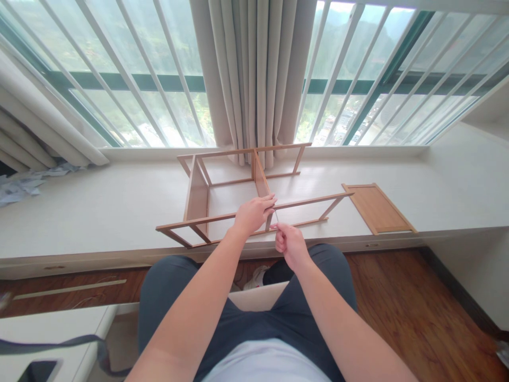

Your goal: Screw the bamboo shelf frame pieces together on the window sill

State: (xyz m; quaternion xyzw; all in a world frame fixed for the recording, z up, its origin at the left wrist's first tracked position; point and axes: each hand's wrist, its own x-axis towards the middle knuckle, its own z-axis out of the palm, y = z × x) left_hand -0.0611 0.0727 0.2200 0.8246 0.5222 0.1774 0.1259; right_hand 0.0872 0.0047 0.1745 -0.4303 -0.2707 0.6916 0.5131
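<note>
A brown wooden rack frame (196,193) lies on its side on the white window ledge (119,201), with two cross panels between its rails. My left hand (253,213) grips the near upper rail where the middle panel meets it, fingers pressed together over the wood. Just right of it, my right hand (292,243) pinches a thin metal hex key (277,216), whose far end is at the same joint. The key's tip is too small to make out. A loose wooden panel (379,208) lies flat to the right of the frame.
Grey curtains (254,69) hang behind the frame, before barred windows. Crumpled white paper (24,183) lies at the ledge's left end. A white table (47,331) with a dark strap (71,344) and a phone-like object (40,370) stands at lower left. Wood flooring (405,302) shows below.
</note>
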